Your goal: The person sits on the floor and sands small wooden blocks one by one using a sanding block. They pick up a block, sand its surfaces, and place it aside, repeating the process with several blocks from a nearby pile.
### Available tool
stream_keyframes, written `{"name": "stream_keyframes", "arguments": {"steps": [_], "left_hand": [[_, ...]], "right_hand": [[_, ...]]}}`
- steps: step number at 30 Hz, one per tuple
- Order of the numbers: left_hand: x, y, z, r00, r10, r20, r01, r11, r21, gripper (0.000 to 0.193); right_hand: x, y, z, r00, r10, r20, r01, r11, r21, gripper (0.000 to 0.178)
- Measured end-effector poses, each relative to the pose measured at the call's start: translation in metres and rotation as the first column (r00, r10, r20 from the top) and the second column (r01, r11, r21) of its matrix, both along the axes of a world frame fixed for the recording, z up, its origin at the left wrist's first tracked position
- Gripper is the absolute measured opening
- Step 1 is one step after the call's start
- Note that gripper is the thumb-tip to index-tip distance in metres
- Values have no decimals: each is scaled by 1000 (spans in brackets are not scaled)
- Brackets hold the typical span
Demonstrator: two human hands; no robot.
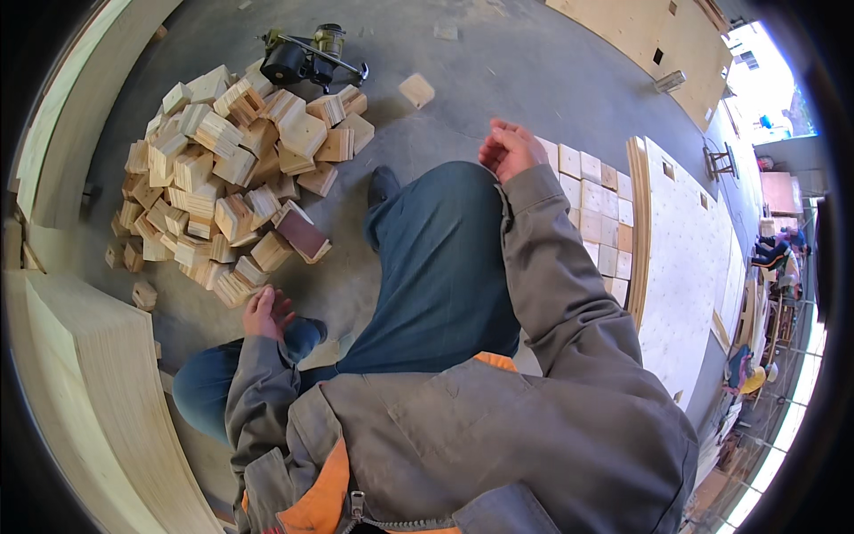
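Note:
My left hand [265, 315] is beside the near edge of a heap of light plywood blocks [227, 160]. Its fingers are loosely bent and apart, with nothing seen in them; whether a fingertip touches the closest block [233, 288] I cannot tell. One block with a dark reddish-brown face [302, 234] lies on the heap's near right side. My right hand [513, 149] hovers by my raised knee, fingers half curled, and no object shows in it. Beside that wrist, squared blocks [598, 206] stand packed in even rows.
A dark tool with an olive-green part [311, 58] lies behind the heap. A loose block [416, 91] is on the grey floor. Stacked plywood sheets [680, 240] stand to the right, thick plywood stacks [89, 356] to the left. Another person [776, 249] is far off at right.

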State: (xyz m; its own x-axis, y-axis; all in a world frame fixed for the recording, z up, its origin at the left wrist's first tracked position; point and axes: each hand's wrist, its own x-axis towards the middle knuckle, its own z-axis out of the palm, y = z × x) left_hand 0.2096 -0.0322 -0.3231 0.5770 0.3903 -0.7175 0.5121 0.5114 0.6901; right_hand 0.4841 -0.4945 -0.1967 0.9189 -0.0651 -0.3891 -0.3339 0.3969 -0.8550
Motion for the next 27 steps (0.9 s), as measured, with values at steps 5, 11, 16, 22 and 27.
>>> {"name": "stream_keyframes", "arguments": {"steps": [5,11,16,22,27], "left_hand": [[5,-5,4,996,-36,-77,39,999,27,30],[11,-6,2,987,-93,-133,96,995,21,34],[20,-9,-2,980,-109,-165,113,994,9,32],[23,-2,-14,975,-153,-161,157,988,10,41],[15,1,-26,941,-151,-303,148,988,-33,47]], "right_hand": [[9,-30,-76,988,-56,-143,40,993,-109,28],[-18,-72,-176,958,-62,-280,-6,972,-234,26],[-25,-107,-222,930,34,-365,-139,954,-266,31],[36,-91,-217,917,18,-398,-251,803,-541,65],[123,-48,-220,960,165,-226,-263,256,-930,105]]}}
